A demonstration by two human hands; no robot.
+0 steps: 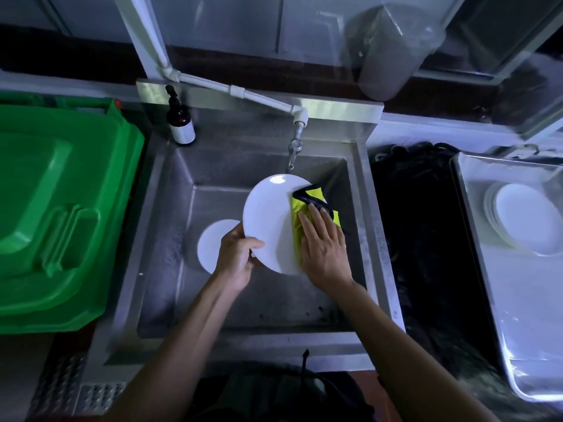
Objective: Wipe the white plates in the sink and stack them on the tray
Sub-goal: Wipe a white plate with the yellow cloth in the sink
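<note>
Over the steel sink (170,190) we hold a white plate (268,217) tilted, likely so its face meets the cloth. Our left hand (236,257) grips its lower-left rim, thumb curled over the edge, to steady it. Our right hand (323,248) lies spread, fingers straight, pressing a yellow cloth (300,208) against the plate's right side. Another plate (210,245) lies on the sink floor, partly behind our left hand, not yet wiped by our reckoning. Right of the sink, the tray (518,315) carries a stack of plates (521,217).
</note>
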